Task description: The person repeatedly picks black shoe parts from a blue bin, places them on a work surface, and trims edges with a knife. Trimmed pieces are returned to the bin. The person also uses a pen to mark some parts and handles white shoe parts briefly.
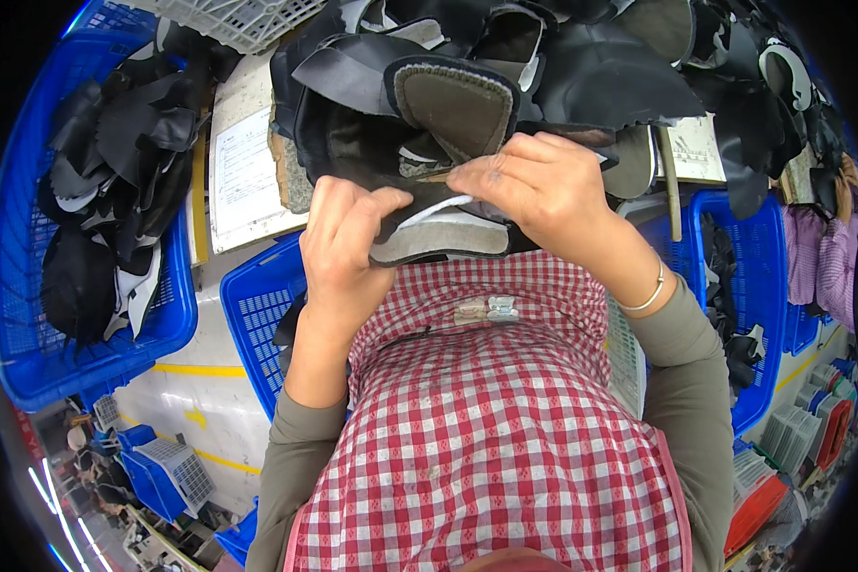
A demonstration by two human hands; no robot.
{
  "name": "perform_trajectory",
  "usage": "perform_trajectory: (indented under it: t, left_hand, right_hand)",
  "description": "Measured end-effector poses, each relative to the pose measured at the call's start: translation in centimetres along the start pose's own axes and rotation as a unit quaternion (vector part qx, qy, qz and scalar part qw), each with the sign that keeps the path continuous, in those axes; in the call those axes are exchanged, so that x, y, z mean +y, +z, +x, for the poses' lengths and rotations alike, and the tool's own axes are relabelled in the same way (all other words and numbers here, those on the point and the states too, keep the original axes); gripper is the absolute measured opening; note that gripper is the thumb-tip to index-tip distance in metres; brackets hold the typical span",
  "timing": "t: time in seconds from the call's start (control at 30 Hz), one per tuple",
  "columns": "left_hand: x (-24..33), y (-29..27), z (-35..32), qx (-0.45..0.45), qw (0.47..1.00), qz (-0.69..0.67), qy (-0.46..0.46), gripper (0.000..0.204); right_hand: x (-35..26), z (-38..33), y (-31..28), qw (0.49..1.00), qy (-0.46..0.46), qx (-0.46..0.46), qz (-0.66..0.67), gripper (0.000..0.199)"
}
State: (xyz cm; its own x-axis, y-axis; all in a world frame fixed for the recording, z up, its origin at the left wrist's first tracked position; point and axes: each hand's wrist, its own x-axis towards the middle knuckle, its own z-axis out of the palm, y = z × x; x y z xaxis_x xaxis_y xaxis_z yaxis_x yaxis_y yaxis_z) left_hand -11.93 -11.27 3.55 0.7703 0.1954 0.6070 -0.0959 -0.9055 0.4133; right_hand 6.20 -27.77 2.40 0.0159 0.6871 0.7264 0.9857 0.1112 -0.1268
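Both hands work a black shoe upper (429, 205) held just above the red checked apron (477, 419). The left hand (338, 253), at about nine o'clock of the piece, pinches its grey-lined edge between thumb and fingers. The right hand (543, 186), at two o'clock, clamps the top fold. Blue baskets (29, 315) of black cut pieces sit at ten o'clock, with a paper sheet (243, 172) beside them.
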Motion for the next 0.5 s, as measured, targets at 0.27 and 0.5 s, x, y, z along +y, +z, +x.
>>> perform_trajectory:
  t: [0.27,0.5]
  left_hand:
    - [-0.5,0.2,0.2,0.022,1.000,-0.004,0.014,0.036]
    - [-1.0,-0.8,2.3,0.022,0.999,-0.016,-0.039,0.030]
  right_hand:
    - [0.1,0.0,0.4,0.998,0.045,-0.007,0.048,0.029]
    - [1.8,1.4,0.3,0.981,0.114,-0.024,0.157,0.035]
